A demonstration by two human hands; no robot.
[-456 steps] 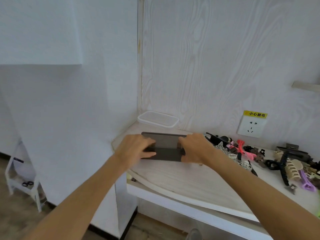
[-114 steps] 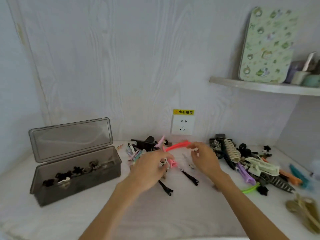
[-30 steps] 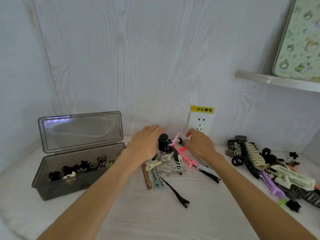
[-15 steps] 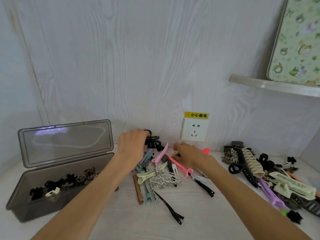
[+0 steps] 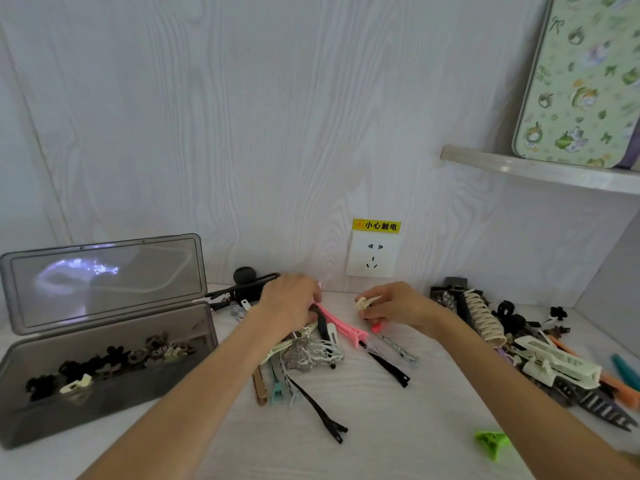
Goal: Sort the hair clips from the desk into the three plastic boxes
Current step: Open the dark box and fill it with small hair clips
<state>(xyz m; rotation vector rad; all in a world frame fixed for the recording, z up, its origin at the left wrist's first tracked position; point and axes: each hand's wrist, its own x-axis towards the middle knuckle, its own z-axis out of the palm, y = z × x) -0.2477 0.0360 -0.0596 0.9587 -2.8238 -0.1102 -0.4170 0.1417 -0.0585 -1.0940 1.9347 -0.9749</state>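
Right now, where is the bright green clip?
In the head view the bright green clip lies alone on the desk at lower right, just beside the right forearm.

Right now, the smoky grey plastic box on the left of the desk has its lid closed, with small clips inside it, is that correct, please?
Not quite: the smoky grey plastic box on the left of the desk stands open, its hinged lid tilted up behind it. The head view shows this. Small clips do lie inside it.
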